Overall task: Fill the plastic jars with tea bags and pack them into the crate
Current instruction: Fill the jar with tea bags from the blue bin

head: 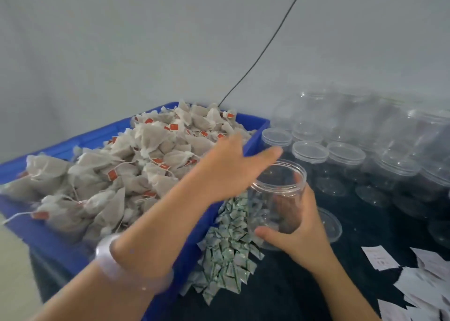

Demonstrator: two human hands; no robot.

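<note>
A blue crate [60, 247] on the left is heaped with grey pyramid tea bags [117, 174] bearing red tags. My right hand [299, 230] grips a clear plastic jar [277, 196], tilted with its open mouth up and towards the crate; I cannot make out anything inside it. My left hand [233, 165] reaches across the crate's right rim, palm down, fingers stretched out just above the jar's mouth and holding nothing. A pale bracelet [109, 257] sits on my left wrist.
Several empty clear jars [345, 155] stand at the back right on the dark table [292, 291]. A pile of small green-and-white sachets [226, 252] lies beside the crate. White paper slips [423, 279] lie at the right front. A clear lid [333, 225] lies behind my right hand.
</note>
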